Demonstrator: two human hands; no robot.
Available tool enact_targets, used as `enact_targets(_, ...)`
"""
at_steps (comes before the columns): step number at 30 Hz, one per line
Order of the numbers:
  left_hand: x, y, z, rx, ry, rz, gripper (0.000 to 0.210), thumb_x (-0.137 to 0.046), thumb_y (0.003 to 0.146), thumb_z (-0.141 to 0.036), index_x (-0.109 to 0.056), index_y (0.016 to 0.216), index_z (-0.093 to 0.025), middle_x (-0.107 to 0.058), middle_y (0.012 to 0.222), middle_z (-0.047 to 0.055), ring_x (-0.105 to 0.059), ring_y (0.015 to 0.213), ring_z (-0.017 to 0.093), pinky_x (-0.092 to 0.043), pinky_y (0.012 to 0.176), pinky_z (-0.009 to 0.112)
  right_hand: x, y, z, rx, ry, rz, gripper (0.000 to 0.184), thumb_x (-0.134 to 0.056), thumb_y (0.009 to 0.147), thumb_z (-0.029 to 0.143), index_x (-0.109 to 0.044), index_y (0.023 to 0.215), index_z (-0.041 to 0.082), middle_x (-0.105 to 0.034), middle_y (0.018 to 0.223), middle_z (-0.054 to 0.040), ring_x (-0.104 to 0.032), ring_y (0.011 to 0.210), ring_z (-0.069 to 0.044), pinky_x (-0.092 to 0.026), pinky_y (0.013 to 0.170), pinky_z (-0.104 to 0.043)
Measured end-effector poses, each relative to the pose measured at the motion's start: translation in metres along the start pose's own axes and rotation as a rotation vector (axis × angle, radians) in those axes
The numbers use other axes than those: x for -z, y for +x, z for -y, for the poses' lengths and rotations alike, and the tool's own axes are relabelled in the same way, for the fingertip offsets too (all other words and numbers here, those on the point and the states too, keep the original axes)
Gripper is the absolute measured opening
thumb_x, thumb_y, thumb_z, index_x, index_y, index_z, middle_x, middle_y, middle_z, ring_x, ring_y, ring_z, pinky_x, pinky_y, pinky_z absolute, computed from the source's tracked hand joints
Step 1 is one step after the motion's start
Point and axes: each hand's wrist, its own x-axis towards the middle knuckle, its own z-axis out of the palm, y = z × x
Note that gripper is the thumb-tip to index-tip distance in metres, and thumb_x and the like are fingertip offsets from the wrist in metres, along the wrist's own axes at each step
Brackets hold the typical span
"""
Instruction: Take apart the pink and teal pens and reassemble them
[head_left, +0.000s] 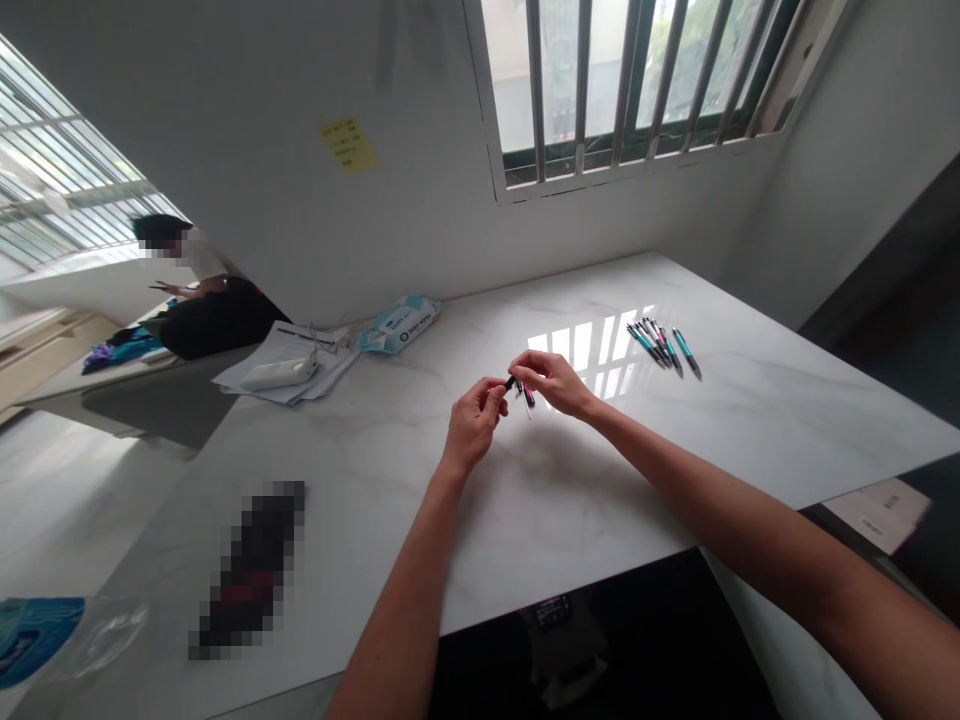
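Note:
In front of me both hands meet above the white marbled table (360, 520). Between them is a small black pen part (510, 383). My left hand (476, 420) pinches its lower end, and the fingers of my right hand (553, 380) close on its upper end. Just behind and below the fingers, loose pen pieces (529, 396) lie on the tabletop, dark and pinkish-red with a thin white stick; my right hand partly hides them. Farther right rests a group of several pens (654, 342) in teal, black and pink, with one teal pen (686, 353) slightly apart.
A wet-wipes pack (401, 325) and papers (322, 375) with a white object on top lie at the back left. A blurred dark object (251, 570) and a clear bottle with a blue label (45, 640) are nearer left. Another person (202, 290) sits beyond the table.

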Motion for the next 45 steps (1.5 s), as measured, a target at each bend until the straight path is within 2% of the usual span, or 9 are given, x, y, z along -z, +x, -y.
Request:
enact_targets(9, -0.001, 0.002, -0.004, 0.153, -0.251, 0.074, 0.047, -0.071, 0.09, -0.066, -0.069, 0.097, -0.019, -0.058, 0.067, -0.002, -0.04, 0.049, 0.008, -0.027, 0.046, 0.024, 0.009, 0.01, -0.017, -0.069, 0.246, -0.156, 0.047, -0.087, 0.077, 0.055, -0.075, 0.106, 0.022, -0.081, 0.104, -0.0066, -0.076, 0.099, -0.02, -0.061, 0.091, -0.034)
enact_targets(14, 0.001, 0.002, -0.011, 0.208, -0.315, 0.02, 0.046, -0.074, 0.086, -0.062, -0.069, 0.098, -0.018, -0.058, 0.069, -0.002, -0.038, 0.048, 0.006, -0.023, 0.046, 0.023, 0.033, 0.012, -0.035, 0.005, -0.217, -0.224, 0.016, -0.074, 0.09, 0.029, -0.077, 0.103, 0.021, -0.081, 0.102, -0.0058, -0.076, 0.095, -0.019, -0.061, 0.094, -0.036)
enact_targets(17, 0.002, 0.002, -0.013, 0.21, -0.311, -0.036, 0.036, -0.074, 0.086, -0.05, -0.07, 0.102, -0.018, -0.061, 0.073, -0.002, -0.04, 0.05, 0.006, -0.026, 0.047, 0.022, 0.039, 0.012, -0.051, -0.083, -0.46, -0.127, 0.021, -0.067, 0.09, 0.013, -0.08, 0.104, 0.02, -0.082, 0.096, -0.0051, -0.076, 0.089, -0.018, -0.061, 0.091, -0.035)
enact_targets(25, 0.001, 0.004, -0.009, 0.186, -0.266, -0.09, 0.031, -0.076, 0.08, -0.039, -0.071, 0.103, -0.018, -0.063, 0.076, 0.0, -0.047, 0.055, 0.008, -0.033, 0.05, 0.022, 0.032, 0.027, -0.074, -0.133, -0.474, -0.213, 0.031, -0.065, 0.088, 0.005, -0.082, 0.107, 0.022, -0.084, 0.1, -0.0035, -0.078, 0.093, -0.018, -0.06, 0.096, -0.033)
enact_targets(29, 0.0, 0.006, -0.003, 0.137, -0.288, -0.093, 0.038, -0.076, 0.086, -0.047, -0.072, 0.111, -0.019, -0.062, 0.079, 0.0, -0.05, 0.058, 0.009, -0.036, 0.051, 0.022, 0.036, 0.025, -0.066, -0.085, -0.506, -0.223, 0.031, -0.065, 0.09, 0.011, -0.08, 0.114, 0.023, -0.082, 0.114, -0.0066, -0.073, 0.094, -0.02, -0.058, 0.094, -0.038)
enact_targets(32, 0.0, 0.006, 0.002, 0.072, -0.248, -0.103, 0.045, -0.073, 0.091, -0.056, -0.071, 0.12, -0.021, -0.06, 0.076, -0.002, -0.052, 0.059, 0.011, -0.037, 0.053, 0.023, 0.035, 0.018, -0.044, 0.042, -0.479, -0.187, 0.014, -0.071, 0.093, 0.031, -0.077, 0.1, 0.021, -0.079, 0.101, -0.007, -0.067, 0.087, -0.02, -0.054, 0.084, -0.035)
enact_targets(36, -0.001, 0.003, 0.001, -0.027, 0.005, -0.087, 0.04, -0.074, 0.092, -0.058, -0.071, 0.109, -0.021, -0.063, 0.074, -0.001, -0.056, 0.063, 0.013, -0.041, 0.059, 0.025, 0.018, 0.005, -0.011, 0.043, -0.294, -0.021, 0.045, -0.075, 0.089, 0.062, -0.062, 0.078, 0.02, -0.065, 0.074, 0.0004, -0.055, 0.068, -0.014, -0.043, 0.065, -0.028)
enact_targets(39, -0.004, -0.002, -0.004, -0.075, 0.113, -0.064, 0.036, -0.076, 0.092, -0.056, -0.067, 0.093, -0.021, -0.067, 0.077, 0.0, -0.056, 0.065, 0.013, -0.041, 0.062, 0.026, 0.002, -0.001, 0.001, -0.047, -0.231, -0.024, 0.064, -0.071, 0.087, 0.074, -0.043, 0.062, 0.022, -0.045, 0.057, 0.0054, -0.045, 0.058, -0.012, -0.032, 0.057, -0.027)
enact_targets(45, -0.009, -0.002, -0.007, -0.052, -0.057, -0.024, 0.041, -0.079, 0.09, -0.058, -0.064, 0.086, -0.02, -0.066, 0.075, 0.001, -0.052, 0.063, 0.012, -0.038, 0.06, 0.026, -0.002, 0.002, -0.002, -0.096, -0.084, 0.05, 0.06, -0.072, 0.087, 0.072, -0.044, 0.065, 0.023, -0.042, 0.057, 0.0063, -0.043, 0.056, -0.011, -0.032, 0.055, -0.026)
